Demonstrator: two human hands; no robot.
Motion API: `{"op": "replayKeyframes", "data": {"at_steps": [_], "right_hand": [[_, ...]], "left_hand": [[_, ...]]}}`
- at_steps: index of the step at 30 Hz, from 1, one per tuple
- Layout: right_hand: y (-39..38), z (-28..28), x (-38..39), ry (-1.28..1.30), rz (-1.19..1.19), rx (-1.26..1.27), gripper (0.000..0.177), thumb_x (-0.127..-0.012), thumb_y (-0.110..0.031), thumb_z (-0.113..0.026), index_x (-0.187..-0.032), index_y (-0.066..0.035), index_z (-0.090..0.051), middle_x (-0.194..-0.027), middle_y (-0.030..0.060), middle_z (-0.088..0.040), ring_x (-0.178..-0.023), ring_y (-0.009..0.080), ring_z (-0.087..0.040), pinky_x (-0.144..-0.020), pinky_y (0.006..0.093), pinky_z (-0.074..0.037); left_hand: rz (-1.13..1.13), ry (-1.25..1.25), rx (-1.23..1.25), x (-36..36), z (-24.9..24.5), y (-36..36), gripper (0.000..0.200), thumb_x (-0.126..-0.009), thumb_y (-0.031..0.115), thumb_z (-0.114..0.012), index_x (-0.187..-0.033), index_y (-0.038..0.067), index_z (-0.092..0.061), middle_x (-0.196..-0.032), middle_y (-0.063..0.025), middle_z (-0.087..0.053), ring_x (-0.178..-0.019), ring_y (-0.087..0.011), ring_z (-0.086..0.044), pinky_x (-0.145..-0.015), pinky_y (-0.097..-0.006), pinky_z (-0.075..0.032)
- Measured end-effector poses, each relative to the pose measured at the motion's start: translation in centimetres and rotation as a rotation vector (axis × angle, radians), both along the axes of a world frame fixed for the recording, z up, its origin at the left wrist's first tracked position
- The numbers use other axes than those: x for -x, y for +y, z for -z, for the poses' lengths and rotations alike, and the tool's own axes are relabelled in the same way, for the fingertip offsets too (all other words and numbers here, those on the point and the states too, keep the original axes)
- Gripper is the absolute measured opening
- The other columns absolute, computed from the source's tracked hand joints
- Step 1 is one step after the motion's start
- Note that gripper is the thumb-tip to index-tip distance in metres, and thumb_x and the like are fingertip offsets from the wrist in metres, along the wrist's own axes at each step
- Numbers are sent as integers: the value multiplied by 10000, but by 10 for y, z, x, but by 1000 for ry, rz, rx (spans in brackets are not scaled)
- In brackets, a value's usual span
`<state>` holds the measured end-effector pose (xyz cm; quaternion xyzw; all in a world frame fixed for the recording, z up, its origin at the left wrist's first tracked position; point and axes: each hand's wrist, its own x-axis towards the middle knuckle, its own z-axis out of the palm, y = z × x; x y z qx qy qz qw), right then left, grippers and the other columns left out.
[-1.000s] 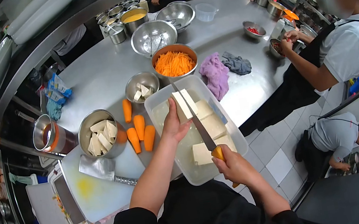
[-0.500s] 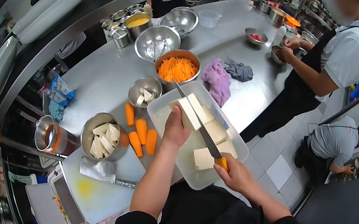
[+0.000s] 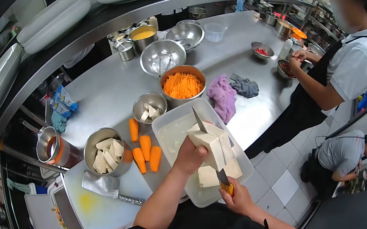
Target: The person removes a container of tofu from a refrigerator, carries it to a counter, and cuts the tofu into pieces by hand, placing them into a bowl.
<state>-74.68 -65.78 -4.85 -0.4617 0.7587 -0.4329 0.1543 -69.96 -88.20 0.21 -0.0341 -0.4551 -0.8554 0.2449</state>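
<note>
My left hand (image 3: 187, 154) holds a white tofu block (image 3: 209, 145) up over a clear plastic tub (image 3: 172, 136) that has more tofu blocks (image 3: 210, 175) lying in water. My right hand (image 3: 235, 197) grips the orange handle of a long knife (image 3: 211, 151), whose blade runs up behind the held block. To the left stand a steel pot of cut tofu pieces (image 3: 105, 151) and several peeled carrots (image 3: 145, 146) on the steel counter (image 3: 105, 86).
A cleaver (image 3: 105, 185) lies on a white cutting board (image 3: 95, 198). Beyond are a bowl of shredded carrot (image 3: 182, 85), a small bowl of tofu (image 3: 149, 108), empty steel bowls, purple and grey cloths (image 3: 222, 94). A person in a white shirt (image 3: 347, 67) works at right; another crouches (image 3: 345, 154) on the floor.
My left hand has lifted the tofu block higher and nearer to me, turning it more upright. The knife has come up with it, its blade steeper, and my right hand has drawn closer.
</note>
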Motion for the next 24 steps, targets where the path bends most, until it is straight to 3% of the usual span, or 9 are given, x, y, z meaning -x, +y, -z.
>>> {"op": "replayKeyframes", "data": {"at_steps": [10,12,13,15,17,19,20,21,24], "right_hand": [[-14,-10,0,-7,3,-116,394,-900,-252,-641,-1207,-53,-495,-856,221,-666,-752,425,-648,-647,464,-517],[-19,-13,2,-46,17,-192,405,-918,-280,-617,-1222,-44,-490,-866,247,-660,-781,452,-637,-660,491,-504],[-21,-15,2,-58,-2,-202,405,-918,-280,-617,-1222,-44,-490,-866,247,-660,-781,452,-637,-660,491,-504],[-29,-22,8,-79,-7,-248,417,-934,-291,-593,-1241,-33,-481,-869,272,-651,-807,470,-629,-675,497,-499],[-34,-33,12,-198,5,-354,429,-938,-316,-588,-1252,-42,-485,-870,288,-643,-835,480,-623,-694,497,-494],[-32,-37,18,-201,-3,-412,413,-940,-321,-584,-1240,-50,-499,-803,243,-651,-745,423,-654,-642,458,-510],[-35,-68,17,-282,5,-558,402,-938,-322,-584,-1228,-52,-510,-716,167,-641,-603,314,-650,-554,401,-510],[-25,-58,24,-288,-33,-518,399,-931,-321,-595,-1217,-53,-519,-656,104,-611,-514,204,-602,-469,342,-481],[10,-76,52,-415,-87,-677,358,-912,-295,-626,-1176,-64,-554,-634,34,-582,-501,114,-551,-423,280,-436]], "left_hand": [[-85,3,-94,5,6,4,759,-839,511,-701,-1342,37,-388,-1220,-61,-543,-1130,-161,-545,-956,-321,-454],[-120,17,-175,13,18,-3,685,-888,479,-655,-1340,33,-397,-1223,-56,-548,-1125,-153,-549,-955,-319,-453],[-167,-17,-128,18,30,-9,707,-906,568,-550,-1364,47,-410,-1271,-53,-550,-1165,-173,-553,-951,-355,-476],[-180,-61,-187,25,32,-20,648,-932,555,-513,-1347,62,-438,-1245,-56,-572,-1137,-178,-573,-956,-361,-474],[-200,-144,-329,30,29,-28,677,-891,576,-580,-1307,62,-435,-1160,-41,-576,-1074,-148,-569,-920,-325,-468],[-285,-204,-376,34,34,-37,698,-880,587,-591,-1322,71,-430,-1173,-33,-575,-1073,-159,-567,-918,-335,-468],[-332,-225,-414,34,35,-41,694,-878,589,-594,-1321,78,-436,-1181,-34,-575,-1077,-162,-567,-917,-346,-470],[-376,-244,-450,31,36,-47,691,-875,590,-598,-1321,86,-442,-1190,-34,-575,-1081,-165,-568,-917,-356,-472],[-470,-317,-462,22,51,-72,637,-886,560,-604,-1322,113,-474,-1207,-42,-587,-1111,-196,-573,-918,-413,-482]]}}
